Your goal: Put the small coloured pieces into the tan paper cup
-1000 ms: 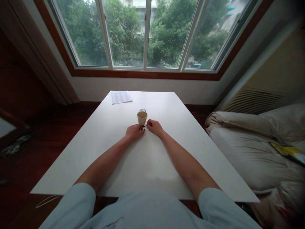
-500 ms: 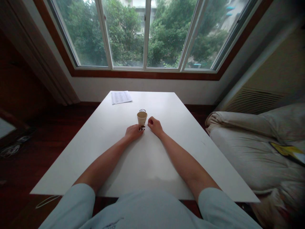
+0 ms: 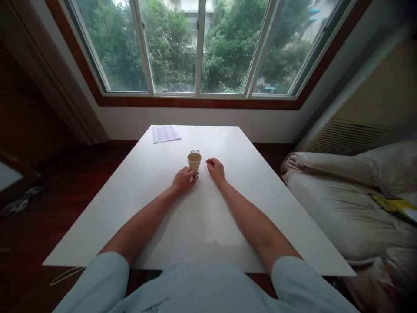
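Observation:
A small tan paper cup (image 3: 194, 160) stands upright in the middle of the white table (image 3: 156, 204). My left hand (image 3: 183, 179) rests on the table just in front of the cup, its fingers curled over a few small dark pieces (image 3: 196, 175) that barely show at the fingertips. My right hand (image 3: 215, 168) is to the right of the cup, raised a little. Its fingers are drawn together in a pinch, and what they hold is too small to see. Both forearms stretch across the table toward the cup.
A small glass object (image 3: 194, 151) stands right behind the cup. A printed sheet of paper (image 3: 166, 132) lies at the far left of the table. A bed with pale bedding (image 3: 345, 204) adjoins the table's right side. A large window (image 3: 202, 48) is beyond.
My right hand has left the dark pieces and moved up and to the right beside the cup. My left hand has slid forward over the pieces, hiding most of them.

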`<state>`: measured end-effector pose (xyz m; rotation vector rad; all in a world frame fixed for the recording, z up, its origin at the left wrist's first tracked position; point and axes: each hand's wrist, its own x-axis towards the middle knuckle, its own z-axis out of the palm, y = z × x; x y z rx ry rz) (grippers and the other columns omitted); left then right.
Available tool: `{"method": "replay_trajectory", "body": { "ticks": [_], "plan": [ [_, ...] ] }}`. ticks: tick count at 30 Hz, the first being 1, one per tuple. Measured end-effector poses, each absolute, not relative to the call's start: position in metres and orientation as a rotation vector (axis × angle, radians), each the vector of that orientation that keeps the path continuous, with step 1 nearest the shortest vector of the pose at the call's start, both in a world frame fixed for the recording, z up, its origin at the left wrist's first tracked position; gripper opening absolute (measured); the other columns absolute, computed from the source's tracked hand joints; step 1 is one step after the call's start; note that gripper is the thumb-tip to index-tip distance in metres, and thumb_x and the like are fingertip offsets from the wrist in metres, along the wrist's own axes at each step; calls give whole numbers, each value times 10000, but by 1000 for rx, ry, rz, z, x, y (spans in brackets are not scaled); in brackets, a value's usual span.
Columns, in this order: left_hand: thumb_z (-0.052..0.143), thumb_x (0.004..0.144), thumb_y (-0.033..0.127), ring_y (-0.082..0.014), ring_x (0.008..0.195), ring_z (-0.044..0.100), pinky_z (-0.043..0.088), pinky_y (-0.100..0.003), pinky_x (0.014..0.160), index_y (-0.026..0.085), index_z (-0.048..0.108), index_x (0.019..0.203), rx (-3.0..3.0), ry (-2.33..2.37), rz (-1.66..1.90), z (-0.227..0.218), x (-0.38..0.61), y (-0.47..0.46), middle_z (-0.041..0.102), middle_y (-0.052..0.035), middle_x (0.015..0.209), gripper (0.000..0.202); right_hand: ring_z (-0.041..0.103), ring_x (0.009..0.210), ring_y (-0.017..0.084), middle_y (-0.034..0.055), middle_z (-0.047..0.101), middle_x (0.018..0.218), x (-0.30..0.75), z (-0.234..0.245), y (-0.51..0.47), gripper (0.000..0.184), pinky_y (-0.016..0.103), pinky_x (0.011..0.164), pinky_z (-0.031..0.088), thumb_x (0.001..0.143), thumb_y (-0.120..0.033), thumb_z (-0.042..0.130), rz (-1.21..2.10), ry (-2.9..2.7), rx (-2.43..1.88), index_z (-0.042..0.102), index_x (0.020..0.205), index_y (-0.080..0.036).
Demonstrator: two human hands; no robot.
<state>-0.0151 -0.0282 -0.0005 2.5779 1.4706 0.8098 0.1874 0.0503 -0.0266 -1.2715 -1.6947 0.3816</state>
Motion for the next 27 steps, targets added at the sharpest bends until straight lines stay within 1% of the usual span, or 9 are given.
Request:
{"method": "replay_trajectory", "body": {
  "ticks": [5,8,11,15,20,24,27],
  "plan": [
    [544,876,246,-236,1118,530,435,-399,1001,240,701,1075,2658,1407,728,0,-14,-29,664,-78,1139,254,575,831,191,81,657,953,188,-28,52,255,309,814,472,852,-247,452,360,-1669,-1295,668,970,-179],
    [549,869,239,-240,1169,519,428,-403,1026,241,701,1115,2698,1363,676,-3,-14,-28,667,-73,1181,289,576,837,191,83,657,961,187,-29,52,255,310,819,471,857,-242,450,353,-1675,-1289,666,976,-178],
    [548,871,238,-232,1180,527,427,-389,1035,236,706,1123,2715,1359,639,-5,-14,-26,673,-65,1204,298,579,837,191,85,657,955,186,-30,52,249,310,809,476,856,-236,456,346,-1672,-1280,669,972,-176],
    [547,875,238,-224,1173,545,433,-380,1027,239,714,1116,2739,1377,607,-6,-15,-25,680,-52,1212,293,585,822,190,75,660,935,186,-33,53,234,316,777,490,852,-233,467,331,-1648,-1222,675,945,-181],
    [554,872,241,-226,1120,565,451,-381,988,238,724,1093,2772,1387,621,-7,-16,-24,697,-53,1163,278,600,814,189,71,672,941,186,-35,54,232,321,740,511,857,-242,480,312,-1606,-1137,687,945,-184],
    [532,884,222,-230,1036,577,467,-385,929,239,736,1052,2792,1397,627,-9,-18,-22,707,-67,1090,265,624,873,189,67,687,996,181,-29,51,272,319,729,530,896,-277,461,367,-1553,-1078,687,1019,-187],
    [531,883,211,-229,998,574,470,-384,900,233,738,1037,2809,1372,635,-11,-19,-20,704,-76,1056,260,627,957,194,75,678,1099,176,-18,43,321,316,727,547,936,-323,434,397,-1504,-1040,658,1125,-193]
  ]
}}
